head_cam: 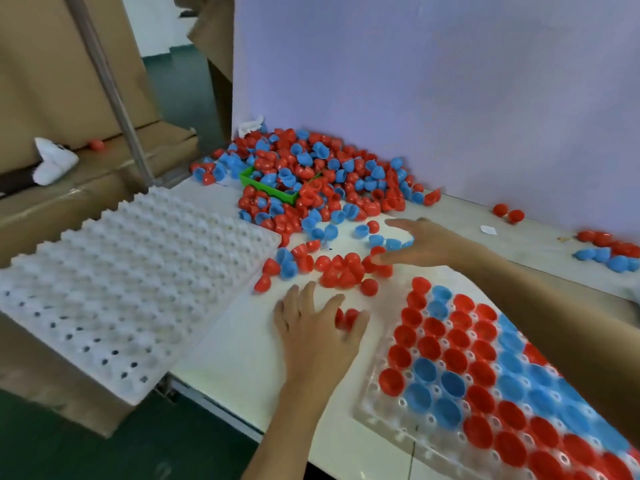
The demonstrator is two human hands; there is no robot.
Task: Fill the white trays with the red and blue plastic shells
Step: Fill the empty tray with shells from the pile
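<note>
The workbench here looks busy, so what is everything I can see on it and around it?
Filled tray: one, clear-white, near right, most pockets holding red and blue shells.
Empty tray: one, white, left, overhanging the table edge.
Shell pile: many, red and blue, heaped against the back wall.
Green bin: one, half buried in the pile.
Loose shells: a cluster, mostly red, between the hands.
Stray shells: a few, red and blue, far right.
Cardboard boxes: brown, left.
White cloth: one, on a box.
Left hand: fingers spread over two red shells.
Right hand: reaching into the loose shells.
</note>
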